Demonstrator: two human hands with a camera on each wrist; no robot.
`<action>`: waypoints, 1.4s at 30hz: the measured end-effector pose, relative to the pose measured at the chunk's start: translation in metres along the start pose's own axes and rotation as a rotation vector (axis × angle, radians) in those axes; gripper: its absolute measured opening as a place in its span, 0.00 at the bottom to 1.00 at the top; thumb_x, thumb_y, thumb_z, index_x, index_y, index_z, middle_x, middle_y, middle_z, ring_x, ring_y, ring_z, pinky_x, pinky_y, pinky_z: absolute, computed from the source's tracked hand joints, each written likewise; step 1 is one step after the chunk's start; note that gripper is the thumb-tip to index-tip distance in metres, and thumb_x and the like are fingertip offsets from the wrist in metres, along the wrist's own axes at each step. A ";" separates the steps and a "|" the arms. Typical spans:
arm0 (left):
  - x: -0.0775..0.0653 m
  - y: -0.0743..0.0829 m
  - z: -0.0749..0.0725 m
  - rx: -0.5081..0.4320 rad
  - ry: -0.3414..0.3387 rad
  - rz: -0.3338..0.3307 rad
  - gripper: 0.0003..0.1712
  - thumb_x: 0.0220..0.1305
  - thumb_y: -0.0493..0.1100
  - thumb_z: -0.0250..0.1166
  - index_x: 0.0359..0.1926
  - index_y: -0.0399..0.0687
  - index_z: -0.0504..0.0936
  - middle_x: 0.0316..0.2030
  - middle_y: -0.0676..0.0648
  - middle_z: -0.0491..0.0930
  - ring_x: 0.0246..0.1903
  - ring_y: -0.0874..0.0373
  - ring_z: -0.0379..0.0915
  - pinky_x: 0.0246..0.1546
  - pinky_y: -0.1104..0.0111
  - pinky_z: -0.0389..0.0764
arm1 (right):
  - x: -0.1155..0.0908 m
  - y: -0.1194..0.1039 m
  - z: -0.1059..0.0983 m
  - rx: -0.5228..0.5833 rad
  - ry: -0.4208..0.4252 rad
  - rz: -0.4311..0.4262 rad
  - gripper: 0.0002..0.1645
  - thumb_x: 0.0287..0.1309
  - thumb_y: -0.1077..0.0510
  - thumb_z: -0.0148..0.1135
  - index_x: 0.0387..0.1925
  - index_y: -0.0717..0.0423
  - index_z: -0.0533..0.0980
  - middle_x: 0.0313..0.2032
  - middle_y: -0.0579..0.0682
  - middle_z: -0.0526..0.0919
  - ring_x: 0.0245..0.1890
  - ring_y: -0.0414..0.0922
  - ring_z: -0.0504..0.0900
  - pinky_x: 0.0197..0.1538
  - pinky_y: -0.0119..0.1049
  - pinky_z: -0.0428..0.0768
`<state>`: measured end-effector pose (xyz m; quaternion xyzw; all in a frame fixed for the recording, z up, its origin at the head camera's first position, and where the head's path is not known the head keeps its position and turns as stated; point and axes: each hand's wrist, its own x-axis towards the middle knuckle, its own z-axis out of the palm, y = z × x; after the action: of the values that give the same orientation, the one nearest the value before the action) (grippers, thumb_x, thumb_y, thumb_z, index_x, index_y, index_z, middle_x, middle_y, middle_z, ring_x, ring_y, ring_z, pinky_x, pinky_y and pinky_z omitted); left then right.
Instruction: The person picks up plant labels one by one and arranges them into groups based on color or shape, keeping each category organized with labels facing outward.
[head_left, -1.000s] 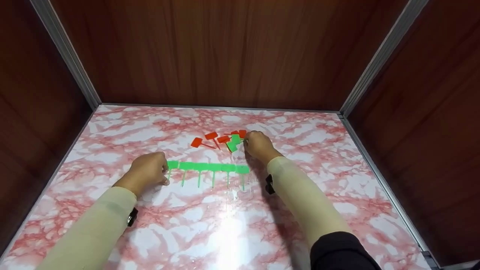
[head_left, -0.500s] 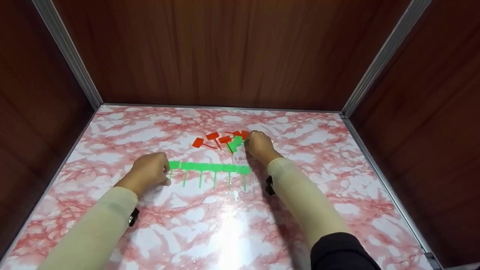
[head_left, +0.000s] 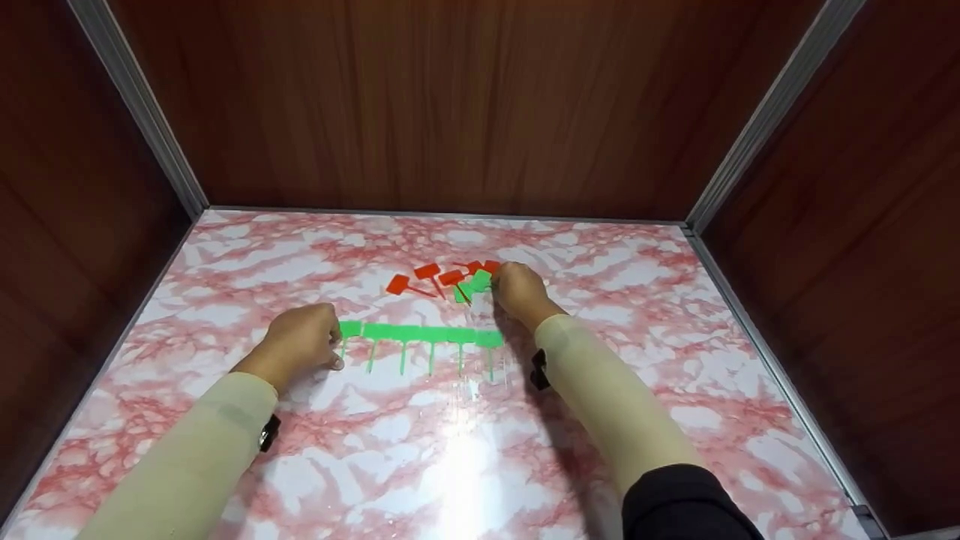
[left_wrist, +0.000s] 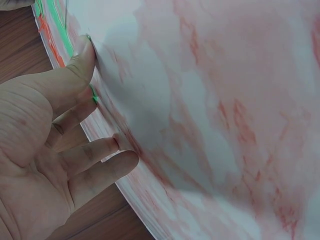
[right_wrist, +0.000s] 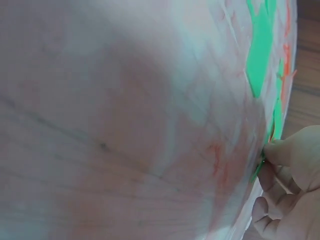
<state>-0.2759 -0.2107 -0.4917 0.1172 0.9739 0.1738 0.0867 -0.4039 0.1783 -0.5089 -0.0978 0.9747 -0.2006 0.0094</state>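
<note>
A row of green T-shaped plant labels lies edge to edge on the table, stems toward me. At the row's left end my left hand rests, its fingers loosely extended; in the left wrist view a bit of green shows at the index fingertip, and thumb and index stand apart. Behind the row is a loose cluster of red plant labels and green ones. My right hand pinches the stem of a green plant label at the cluster's right side. Another green label lies beside it, under a red stem.
The table has a red-and-white marbled top. Dark wood panels stand at the back and both sides, with metal edging along the tabletop. Bright glare covers the front middle.
The green label in my right hand has shifted slightly to the right against the other labels in the cluster. My left hand stays at the row's left end.
</note>
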 end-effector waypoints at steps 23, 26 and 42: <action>-0.001 0.000 0.000 -0.016 -0.002 0.017 0.22 0.56 0.43 0.91 0.48 0.40 0.94 0.51 0.42 0.91 0.55 0.37 0.88 0.59 0.39 0.87 | -0.012 0.007 -0.017 0.280 -0.025 0.131 0.12 0.77 0.67 0.65 0.54 0.67 0.89 0.56 0.62 0.92 0.49 0.46 0.83 0.53 0.40 0.87; -0.001 0.000 0.000 -0.022 -0.002 0.014 0.23 0.56 0.43 0.91 0.49 0.40 0.94 0.52 0.43 0.91 0.55 0.37 0.88 0.59 0.40 0.87 | -0.017 0.008 -0.022 0.366 -0.010 0.143 0.11 0.76 0.67 0.67 0.53 0.69 0.89 0.53 0.63 0.92 0.45 0.44 0.81 0.47 0.35 0.83; -0.003 0.000 -0.001 -0.030 -0.003 0.013 0.23 0.56 0.44 0.91 0.48 0.40 0.94 0.52 0.41 0.91 0.56 0.36 0.88 0.59 0.40 0.87 | -0.047 0.019 -0.032 0.872 -0.092 0.338 0.11 0.77 0.58 0.70 0.50 0.63 0.89 0.37 0.49 0.91 0.42 0.46 0.88 0.54 0.45 0.90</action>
<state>-0.2728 -0.2115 -0.4904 0.1226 0.9703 0.1889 0.0888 -0.3633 0.2169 -0.4878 0.0668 0.8002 -0.5826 0.1252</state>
